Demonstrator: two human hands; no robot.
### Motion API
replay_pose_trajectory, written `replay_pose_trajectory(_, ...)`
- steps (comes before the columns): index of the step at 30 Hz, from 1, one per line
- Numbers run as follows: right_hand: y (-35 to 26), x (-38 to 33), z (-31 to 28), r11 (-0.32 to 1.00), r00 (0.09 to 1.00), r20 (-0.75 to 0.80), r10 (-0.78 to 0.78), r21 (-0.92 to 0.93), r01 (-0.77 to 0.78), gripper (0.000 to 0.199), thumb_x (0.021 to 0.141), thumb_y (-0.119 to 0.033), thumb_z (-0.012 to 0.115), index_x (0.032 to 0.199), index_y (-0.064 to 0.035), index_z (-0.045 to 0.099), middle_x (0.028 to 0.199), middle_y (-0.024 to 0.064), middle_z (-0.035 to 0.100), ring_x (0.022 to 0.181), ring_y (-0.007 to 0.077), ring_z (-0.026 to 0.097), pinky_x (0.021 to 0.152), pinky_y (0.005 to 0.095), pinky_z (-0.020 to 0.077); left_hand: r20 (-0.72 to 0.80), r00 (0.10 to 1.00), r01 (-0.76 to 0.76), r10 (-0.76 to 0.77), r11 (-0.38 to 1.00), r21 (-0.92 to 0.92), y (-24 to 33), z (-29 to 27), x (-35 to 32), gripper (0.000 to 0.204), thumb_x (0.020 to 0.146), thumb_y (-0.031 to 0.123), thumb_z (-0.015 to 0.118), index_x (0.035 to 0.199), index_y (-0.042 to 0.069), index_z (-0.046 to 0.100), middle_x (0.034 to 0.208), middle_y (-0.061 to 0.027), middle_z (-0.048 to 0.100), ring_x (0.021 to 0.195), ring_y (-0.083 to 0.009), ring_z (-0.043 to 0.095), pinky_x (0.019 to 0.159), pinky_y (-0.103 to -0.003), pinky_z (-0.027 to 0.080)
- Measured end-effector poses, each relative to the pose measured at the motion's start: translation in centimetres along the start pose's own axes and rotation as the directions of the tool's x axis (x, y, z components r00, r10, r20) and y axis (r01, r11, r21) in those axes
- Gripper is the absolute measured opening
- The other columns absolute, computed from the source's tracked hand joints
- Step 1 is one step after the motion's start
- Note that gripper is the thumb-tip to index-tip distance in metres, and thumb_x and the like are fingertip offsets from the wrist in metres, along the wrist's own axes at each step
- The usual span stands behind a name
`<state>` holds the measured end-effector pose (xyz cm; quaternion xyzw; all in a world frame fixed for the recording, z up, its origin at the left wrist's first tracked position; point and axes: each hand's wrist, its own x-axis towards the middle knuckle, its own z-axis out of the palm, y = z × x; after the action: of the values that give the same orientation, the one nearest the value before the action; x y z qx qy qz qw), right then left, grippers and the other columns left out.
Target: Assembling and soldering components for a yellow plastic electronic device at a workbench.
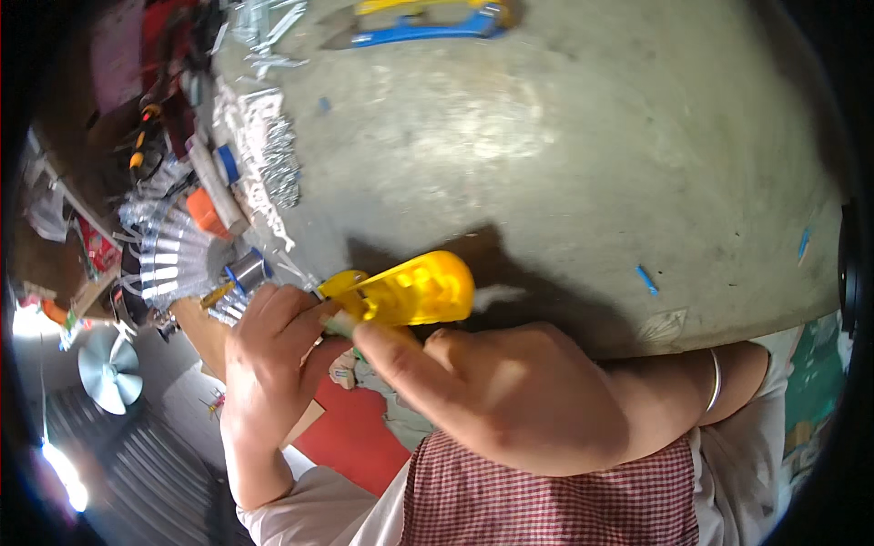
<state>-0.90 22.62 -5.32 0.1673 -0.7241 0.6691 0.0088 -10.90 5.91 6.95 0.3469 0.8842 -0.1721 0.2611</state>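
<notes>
A bright yellow plastic shell (423, 289), hollow with moulded ribs inside, is held just over the near edge of the table. A smaller rounded yellow part (344, 282) shows at its left end. My left hand (273, 341) is closed at that left end, its fingertips partly hidden. My right hand (510, 391) is curled along the shell's near side, with a finger stretched toward the left fingers. At that fingertip shows a small pale green piece (340, 324), blurred. The two hands meet there, and what lies between the fingers is hard to make out.
The grey table (546, 182) has blue-and-yellow handled pliers (428, 32) at the far side. Small metal parts (278, 164) lie in a pile at left, near a solder-like wire spool (248, 270) and an orange object (208, 214). Blue scraps (647, 280) lie at right.
</notes>
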Motion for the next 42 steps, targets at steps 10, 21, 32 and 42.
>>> replay_pose_trajectory(10,-1.1,0.7,0.4,0.992,0.992,0.048,0.12,0.02,-0.121,0.055,0.079,0.003,0.064,0.132,-0.0038,0.051,0.073,0.0125,0.065,0.056,0.0236,0.064,0.053,0.0358,0.0517,-0.264,0.959,0.069,-0.106,0.987,-0.144,-0.2,3.1,-2.3,0.024,0.064,0.004,0.077,0.086,0.004,0.066,0.089,-0.0064,0.058,0.081,-0.0273,0.055,0.067,-0.037,0.048)
replay_pose_trajectory(21,-3.2,2.0,1.1,0.824,0.886,0.107,0.45,0.331,-0.459,0.033,0.089,0.004,0.056,0.122,-0.0002,0.054,0.067,0.0077,0.065,0.062,0.0109,0.065,0.06,0.0242,0.051,-0.646,0.746,-0.318,0.164,0.939,-0.129,-0.9,8.8,-4.7,0.027,0.065,0.012,0.074,0.091,0.01,0.069,0.097,-0.0047,0.06,0.091,-0.0265,0.057,0.077,-0.039,0.046)
replay_pose_trajectory(32,-4.2,2.2,4.7,0.9,0.911,0.032,0.412,-0.171,-0.401,0.031,0.09,0.0,0.06,0.121,-0.0036,0.055,0.055,0.0012,0.048,0.051,0.005,0.044,0.05,0.0244,0.0368,-0.831,0.527,-0.492,-0.175,0.735,-0.467,-2.3,12.0,-3.8,0.021,0.067,0.006,0.077,0.087,0.007,0.069,0.079,-0.0034,0.063,0.082,-0.0255,0.057,0.072,-0.036,0.044)
replay_pose_trajectory(42,-4.0,2.3,4.0,0.942,0.97,-0.05,0.24,-0.229,-0.245,0.027,0.086,-0.002,0.069,0.112,-0.0035,0.061,0.056,-0.0027,0.034,0.051,0.0046,0.03,0.048,0.0243,0.0254,-0.85,0.508,-0.487,-0.137,0.769,-0.415,-2.0,11.4,-3.1,0.02,0.064,0.009,0.079,0.081,0.009,0.07,0.073,-0.0023,0.057,0.077,-0.0247,0.054,0.068,-0.037,0.042)
